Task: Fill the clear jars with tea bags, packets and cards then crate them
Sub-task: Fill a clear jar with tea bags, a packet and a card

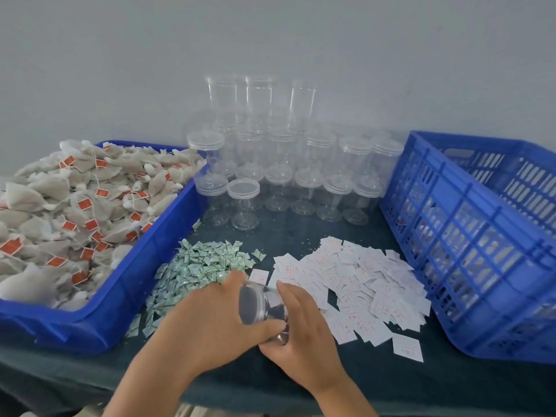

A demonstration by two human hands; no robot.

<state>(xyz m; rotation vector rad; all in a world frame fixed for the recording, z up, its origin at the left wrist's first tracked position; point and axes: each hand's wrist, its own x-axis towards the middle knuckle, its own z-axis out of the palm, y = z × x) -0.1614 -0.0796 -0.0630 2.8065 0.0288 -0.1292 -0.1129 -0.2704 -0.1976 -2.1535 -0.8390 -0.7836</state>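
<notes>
I hold one clear jar tilted on its side low over the dark table, between both hands. My left hand wraps its lid end, thumb under the jar. My right hand grips the other end. Right behind my left hand lies a heap of small green-and-white packets. White cards are scattered to the right of the jar. Tea bags with red tags fill a blue tray on the left. The jar looks empty, though blur hides its inside.
Several empty lidded clear jars stand in rows at the back, some stacked. A tall blue slotted crate stands at the right and holds filled jars seen through its slots. A grey wall is behind. The table's front edge is near my wrists.
</notes>
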